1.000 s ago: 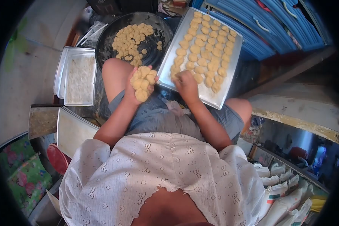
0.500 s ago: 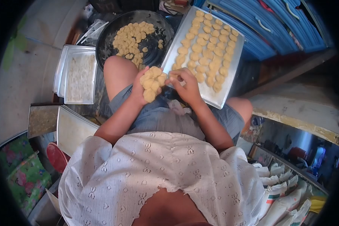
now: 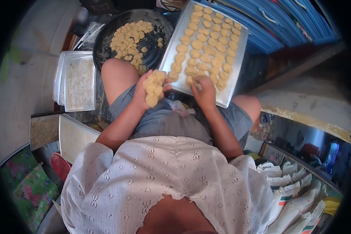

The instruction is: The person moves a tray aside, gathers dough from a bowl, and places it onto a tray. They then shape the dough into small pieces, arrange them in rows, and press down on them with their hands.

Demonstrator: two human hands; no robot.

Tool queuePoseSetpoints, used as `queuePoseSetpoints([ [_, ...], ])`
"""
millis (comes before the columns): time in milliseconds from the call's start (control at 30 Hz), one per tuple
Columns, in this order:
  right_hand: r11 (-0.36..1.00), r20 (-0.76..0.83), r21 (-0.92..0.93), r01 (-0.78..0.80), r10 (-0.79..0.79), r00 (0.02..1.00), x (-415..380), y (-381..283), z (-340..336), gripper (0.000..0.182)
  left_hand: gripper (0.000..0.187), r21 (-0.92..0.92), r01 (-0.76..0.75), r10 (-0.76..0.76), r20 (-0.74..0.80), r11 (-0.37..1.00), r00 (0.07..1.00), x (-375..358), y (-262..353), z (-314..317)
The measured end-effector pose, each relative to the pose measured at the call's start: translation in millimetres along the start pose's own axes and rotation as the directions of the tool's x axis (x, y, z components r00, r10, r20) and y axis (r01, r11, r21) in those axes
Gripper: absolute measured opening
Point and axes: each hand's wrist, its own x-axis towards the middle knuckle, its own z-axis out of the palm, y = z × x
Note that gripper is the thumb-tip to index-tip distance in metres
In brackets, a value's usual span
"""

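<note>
A clump of yellowish dough pieces [image 3: 154, 86] rests in my left hand [image 3: 140, 92], whose fingers curl round it from beneath. My right hand [image 3: 205, 92] is over the near edge of the metal tray [image 3: 228, 97], thumb and fingers pinched on a dough piece [image 3: 190, 80] at the tray's surface. Rows of flattened dough pieces [image 3: 209, 50] cover much of that tray. To its left, a round black pan [image 3: 160, 27] holds a heap of small dough lumps [image 3: 128, 38].
Empty metal trays [image 3: 80, 80] lie at the left, with more trays [image 3: 74, 134] leaning below them. Blue slatted panels [image 3: 253, 33] stand at the upper right, beside a wooden beam [image 3: 300, 70]. White packets [image 3: 292, 199] are at the lower right.
My right hand has moved right, from beside the clump to the tray's near edge. My left hand still holds the clump, its fingers now more spread. The whole view has shifted slightly.
</note>
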Motion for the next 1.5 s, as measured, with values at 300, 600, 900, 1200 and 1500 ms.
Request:
queuePoseSetpoints([
  [300, 0.992, 0.061, -0.039, 0.12, -0.117, 0.991, 11.9, -22.1, 0.9, 0.022, 0.043, 0.138, 0.006, 0.002, -0.054, 0.99, 0.999, 10.5, -9.8, 8.5],
  [600, 0.931, 0.218, 0.176, 0.32, -0.354, 0.91, 16.5, -53.7, -9.2, 0.026, 0.054, 0.109, 0.15, -0.14, -0.097, 0.983, 0.985, 11.3, -28.3, 28.3],
  [900, 0.846, 0.049, 0.48, -0.234, 0.241, 0.969, -2.3, -7.0, -36.8, 0.014, 0.049, 0.172, 0.227, -0.236, 0.031, 0.959, 0.971, 11.5, -32.8, 7.8],
  [1200, 0.909, 0.063, -0.402, 0.109, -0.091, 0.994, -18.3, 28.1, -9.9, 0.007, 0.044, 0.144, 0.205, -0.2, -0.052, 0.968, 0.979, 15.1, -33.1, 5.6],
  [1500, 0.951, 0.109, 0.299, 0.079, -0.116, 0.987, -12.5, -40.8, -27.1, 0.036, 0.044, 0.309, 0.313, -0.329, -0.001, 0.898, 0.944, 20.5, -34.4, 13.2],
])
